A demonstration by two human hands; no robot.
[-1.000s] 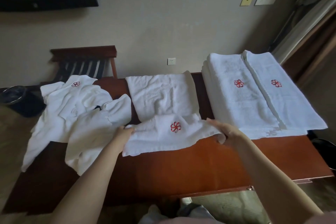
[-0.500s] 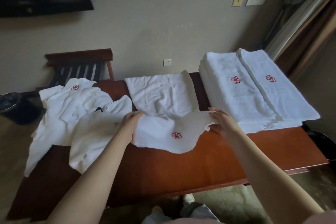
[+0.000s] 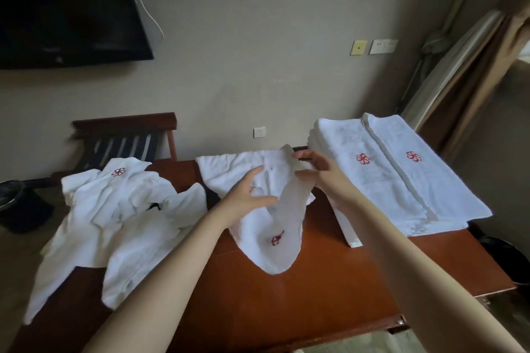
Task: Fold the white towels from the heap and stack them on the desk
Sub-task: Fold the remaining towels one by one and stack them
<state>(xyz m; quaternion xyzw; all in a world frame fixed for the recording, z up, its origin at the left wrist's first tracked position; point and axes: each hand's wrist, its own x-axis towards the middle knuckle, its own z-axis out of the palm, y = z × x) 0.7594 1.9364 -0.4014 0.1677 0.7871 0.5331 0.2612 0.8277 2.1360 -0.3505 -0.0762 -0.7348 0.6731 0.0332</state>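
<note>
White terry towel (image 3: 276, 226) is mid-fold, left grip (image 3: 243, 198) and right grip (image 3: 324, 180) both pinching it, guessing it needs flattening on the brown wooden desk (image 3: 286, 309) next.

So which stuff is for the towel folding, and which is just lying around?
For the job:
small white towel with red flower logo, held up
crumpled white towel heap
folded white towel behind
stack of big folded white towels
brown wooden desk

Just lying about:
black wall television
slatted wooden rack
black bin
brown curtain
</note>
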